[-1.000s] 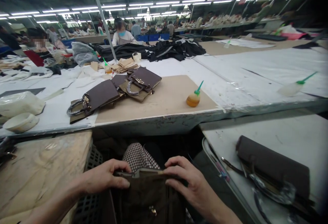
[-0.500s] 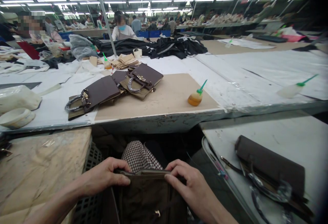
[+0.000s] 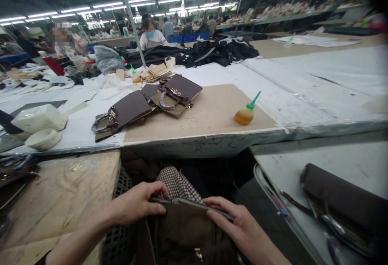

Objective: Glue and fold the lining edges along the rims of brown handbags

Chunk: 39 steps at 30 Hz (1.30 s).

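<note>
On my lap, over checkered cloth (image 3: 173, 180), sits a dark brown handbag (image 3: 184, 228) with its olive-brown lining and a small gold clasp facing up. My left hand (image 3: 142, 204) pinches the left end of the bag's top edge between thumb and fingers. Along the right part of that edge, my right hand (image 3: 230, 218) grips with the thumb on the near side and fingers beyond. The lower part of the bag runs out of the picture.
Several brown handbags (image 3: 130, 111) lie on the worktable, near a glue bottle (image 3: 244, 116) with a green nozzle. Another bag (image 3: 342, 200) rests on the right side table. A white bowl (image 3: 44, 139) stands at left, above a paper-covered surface (image 3: 66, 200). Co-workers sit beyond.
The view has turned slightly left and tilted, so everything sits further right. Both hands keep their hold on the bag's edge; the right thumb and fingers look a little straighter.
</note>
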Each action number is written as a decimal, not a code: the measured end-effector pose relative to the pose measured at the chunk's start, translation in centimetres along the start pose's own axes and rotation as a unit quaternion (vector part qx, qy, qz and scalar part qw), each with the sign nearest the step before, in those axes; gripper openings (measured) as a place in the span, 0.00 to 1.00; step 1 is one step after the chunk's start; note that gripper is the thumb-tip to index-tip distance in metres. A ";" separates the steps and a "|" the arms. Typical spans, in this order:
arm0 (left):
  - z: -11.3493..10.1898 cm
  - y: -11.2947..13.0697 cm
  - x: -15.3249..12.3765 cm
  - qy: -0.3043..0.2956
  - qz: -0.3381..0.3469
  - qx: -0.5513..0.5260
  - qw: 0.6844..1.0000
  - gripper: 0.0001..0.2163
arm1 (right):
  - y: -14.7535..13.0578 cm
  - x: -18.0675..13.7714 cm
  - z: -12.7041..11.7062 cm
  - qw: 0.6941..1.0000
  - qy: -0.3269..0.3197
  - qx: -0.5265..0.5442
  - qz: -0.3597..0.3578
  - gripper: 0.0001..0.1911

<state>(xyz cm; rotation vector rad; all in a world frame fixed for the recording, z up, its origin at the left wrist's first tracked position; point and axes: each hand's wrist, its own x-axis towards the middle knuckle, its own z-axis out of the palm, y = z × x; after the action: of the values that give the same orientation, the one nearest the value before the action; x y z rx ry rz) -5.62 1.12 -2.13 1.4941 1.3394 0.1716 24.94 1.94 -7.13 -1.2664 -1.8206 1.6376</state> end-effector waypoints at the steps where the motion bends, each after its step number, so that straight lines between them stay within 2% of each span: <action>1: -0.3 0.5 0.0 0.007 0.004 0.051 0.999 0.14 | 0.0 -0.1 -0.1 1.000 0.001 -0.015 -0.007 0.18; 3: -0.8 1.6 0.2 0.007 0.013 0.132 0.991 0.20 | 0.1 -0.3 0.0 0.999 0.007 -0.035 -0.021 0.17; 5: -1.0 2.6 0.7 -0.013 0.023 0.164 0.986 0.24 | 0.3 -0.5 0.1 0.999 0.010 -0.036 -0.030 0.18; 7: -0.8 3.4 1.7 -0.037 0.033 0.161 0.986 0.24 | 0.4 -0.7 0.1 0.999 0.007 -0.036 -0.036 0.18; 9: -0.3 3.8 2.8 -0.049 0.048 0.149 0.987 0.21 | 0.4 -0.9 0.1 0.999 0.001 -0.035 -0.037 0.18; 14: 0.8 3.3 4.5 -0.080 0.086 0.115 0.986 0.11 | -0.4 -1.3 -1.1 0.999 -0.051 -0.003 -0.003 0.19; 18: 0.9 2.6 4.2 -0.105 0.076 0.054 0.990 0.13 | -1.3 -1.3 -2.2 0.992 -0.117 0.053 0.019 0.18; 22: 1.0 1.8 4.0 -0.120 0.041 0.016 0.992 0.14 | -1.2 -0.8 -2.2 0.981 -0.143 0.122 0.039 0.16; 29: 1.4 1.4 3.9 -0.136 0.023 -0.015 0.990 0.14 | -0.1 -1.1 -1.7 0.992 -0.099 0.077 0.031 0.13; 39: 1.9 1.2 3.6 -0.123 0.020 -0.030 0.992 0.10 | 0.7 -1.2 -1.2 0.996 -0.055 0.070 0.017 0.12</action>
<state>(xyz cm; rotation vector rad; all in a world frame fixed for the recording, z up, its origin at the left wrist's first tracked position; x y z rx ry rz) -2.22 3.07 -3.84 1.4412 1.0985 0.0500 26.72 1.64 -7.12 -1.1731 -1.7207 1.8526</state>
